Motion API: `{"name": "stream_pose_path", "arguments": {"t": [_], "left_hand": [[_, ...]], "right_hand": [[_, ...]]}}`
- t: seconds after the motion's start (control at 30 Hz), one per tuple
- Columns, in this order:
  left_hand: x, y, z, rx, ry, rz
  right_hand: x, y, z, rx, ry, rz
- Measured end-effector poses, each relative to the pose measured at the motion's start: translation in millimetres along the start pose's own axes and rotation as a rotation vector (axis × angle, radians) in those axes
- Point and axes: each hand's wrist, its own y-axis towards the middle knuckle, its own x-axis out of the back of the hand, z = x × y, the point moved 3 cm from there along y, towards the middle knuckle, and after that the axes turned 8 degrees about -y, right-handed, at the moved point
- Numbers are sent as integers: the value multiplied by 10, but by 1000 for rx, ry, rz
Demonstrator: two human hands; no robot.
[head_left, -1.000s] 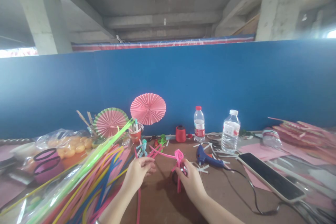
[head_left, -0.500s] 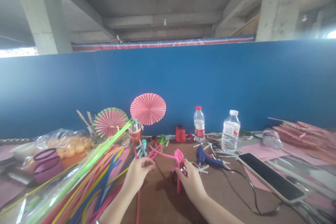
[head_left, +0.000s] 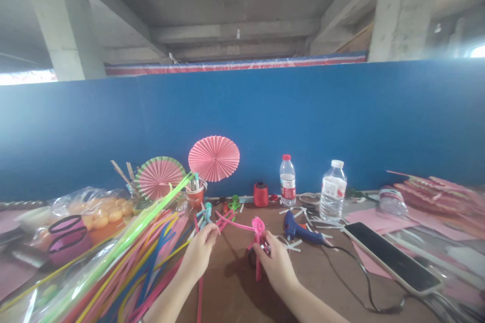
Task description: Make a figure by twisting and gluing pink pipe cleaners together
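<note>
My right hand (head_left: 276, 260) is closed, thumb and fingers pinching a pink pipe cleaner (head_left: 258, 225) just below its looped, knotted top. Its lower end hangs beneath my fingers, and one long strand runs off to the left. Black-ringed scissors (head_left: 251, 256) lie partly hidden beside that hand. My left hand (head_left: 199, 252) has its fingertips pressed together near several pink strands (head_left: 227, 218); whether a strand is between them I cannot make out. Another long pink strip (head_left: 199, 298) passes below my left wrist.
Bundled coloured pipe cleaners (head_left: 151, 257) cover the left side. A blue glue gun (head_left: 301, 229) with its cord, a phone (head_left: 392, 257) and two bottles (head_left: 333, 194) stand or lie right. Pleated paper fans (head_left: 214, 158), a cup of pens (head_left: 196, 196) and red thread (head_left: 260, 195) are behind.
My left hand has shifted slightly left and up, away from the knotted pipe cleaner. My right hand keeps its pinch in nearly the same place.
</note>
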Motion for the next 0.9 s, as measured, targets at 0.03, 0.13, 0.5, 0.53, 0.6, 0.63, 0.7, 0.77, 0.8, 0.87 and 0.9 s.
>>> {"name": "stream_pose_path", "arguments": {"t": [0.03, 0.13, 0.5, 0.53, 0.6, 0.63, 0.7, 0.77, 0.8, 0.87, 0.9], "left_hand": [[1, 0, -4, -26, -6, 17], [-14, 11, 10, -79, -35, 72], [-100, 47, 155, -5, -133, 161], [-100, 42, 150, 4, -143, 172], [-96, 34, 133, 15, -156, 189], [-92, 30, 122, 16, -154, 191], [-76, 23, 96, 7, -131, 178], [-58, 15, 69, -14, -91, 148], [-51, 9, 56, -22, -70, 133], [-42, -6, 36, -27, -33, 112], [-40, -14, 29, -25, -19, 107]], "right_hand": [[1, -1, 4, 0, 0, 1], [5, -4, 10, 3, 4, 0], [-5, -6, 3, 1, 13, -4], [-5, -5, 3, 0, 13, -4], [-4, -4, 0, -5, 13, -4], [-2, -3, -3, -8, 13, -5], [4, -2, -8, -13, 13, -6], [12, -4, -9, -16, 15, -6], [16, -6, -9, -17, 17, -6], [20, -9, -6, -19, 19, -4], [20, -11, -5, -20, 19, -2]]}}
